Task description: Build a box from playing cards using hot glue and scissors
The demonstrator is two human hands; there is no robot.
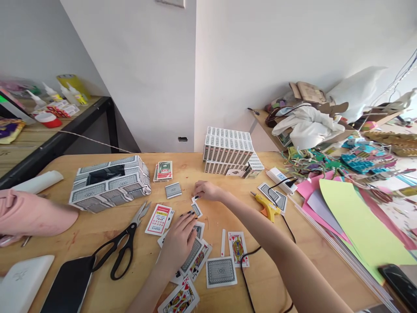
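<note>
Nearest: face-up court card, just below the left wrist. Left hand laid flat, fingers loosely spread, pressing on a fan of playing cards. Right hand beyond the left fingertips, fingers drawn narrow, pinching a small card scrap against the table. Another cut piece between the two sets of fingertips. Left of the left fingers, black scissors. Right of the right fingers, yellow glue gun. Beyond the right fingers, stacked card block. Far left of all fingers, someone's pink sleeve.
</note>
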